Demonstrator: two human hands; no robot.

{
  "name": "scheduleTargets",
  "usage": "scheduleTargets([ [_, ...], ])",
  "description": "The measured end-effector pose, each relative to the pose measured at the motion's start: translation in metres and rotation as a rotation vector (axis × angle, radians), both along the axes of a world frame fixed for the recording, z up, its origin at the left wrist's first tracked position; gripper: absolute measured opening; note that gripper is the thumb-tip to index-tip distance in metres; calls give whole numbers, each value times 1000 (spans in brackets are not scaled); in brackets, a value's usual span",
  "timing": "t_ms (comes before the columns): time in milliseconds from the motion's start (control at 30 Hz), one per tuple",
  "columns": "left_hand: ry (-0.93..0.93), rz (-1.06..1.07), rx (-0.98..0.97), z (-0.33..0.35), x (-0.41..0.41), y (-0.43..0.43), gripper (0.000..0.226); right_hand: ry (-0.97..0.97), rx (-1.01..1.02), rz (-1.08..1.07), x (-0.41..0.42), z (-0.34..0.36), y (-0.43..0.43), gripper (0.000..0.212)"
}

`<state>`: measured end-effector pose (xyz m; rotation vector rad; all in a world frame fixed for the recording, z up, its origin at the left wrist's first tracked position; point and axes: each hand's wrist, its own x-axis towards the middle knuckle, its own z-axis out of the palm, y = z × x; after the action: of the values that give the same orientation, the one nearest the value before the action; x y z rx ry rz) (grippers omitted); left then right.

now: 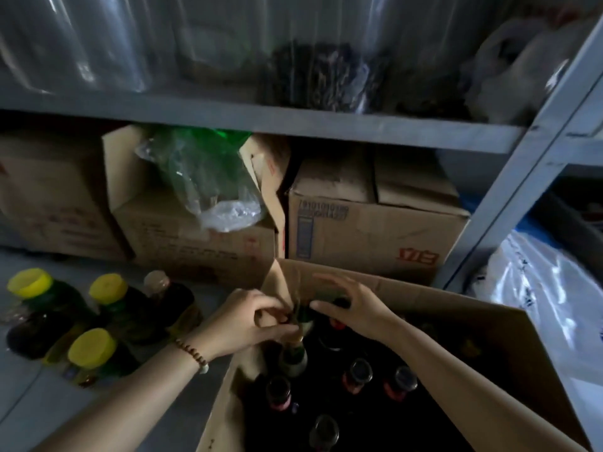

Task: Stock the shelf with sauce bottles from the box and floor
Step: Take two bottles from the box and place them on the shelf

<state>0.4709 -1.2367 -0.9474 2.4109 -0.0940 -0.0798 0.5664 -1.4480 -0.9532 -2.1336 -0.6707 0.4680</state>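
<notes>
Bottle: a dark bottle (294, 355) stands in the box's far left corner, with both hands at its neck.
Left hand (243, 322): fingers curled, pinching the bottle's top.
Right hand (354, 308): thumb at the neck, fingers arched; I can't tell whether it grips.
Box (424, 290): open cardboard, holding capped bottles (359, 373).
Floor: yellow-capped bottles (107, 287) left of the box.
Shelf (293, 120): grey metal, with cartons (368, 230) beneath.

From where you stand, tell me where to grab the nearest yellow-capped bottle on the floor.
I'd take the bottle by the neck just under its yellow cap, coming straight down from above. It stands upright with the cap toward you, and other bottles crowd its far side while the box wall stands close on the right, so its sides offer little room.
</notes>
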Motion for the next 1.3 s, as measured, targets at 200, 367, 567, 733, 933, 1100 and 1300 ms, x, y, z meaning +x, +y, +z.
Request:
scheduleTargets([
  [200,-72,-90,121,-31,5,2,50,29,89,0,14,-28,25,33],
  [367,-85,-94,132,-35,8,-2,47,65,84,-26,17,-32,27,32],
  [567,-80,-117,84,-40,13,0,47,47,48,-59,11,-35,29,35],
  [733,-80,-56,81,-43,11,-1,62,-7,84,-96,1,-30,23,17],
  [933,-160,22,-150,-29,2,-5,33,-59,199,-212,-2,-16,9,17],
  [1100,-209,92,-400,23,-5,-10,19,-123,262,-272,2,36,-1,24],
  [1300,-467,165,-644,162,7,-14,9,-222,464,-260,-3,170,-8,7],
])
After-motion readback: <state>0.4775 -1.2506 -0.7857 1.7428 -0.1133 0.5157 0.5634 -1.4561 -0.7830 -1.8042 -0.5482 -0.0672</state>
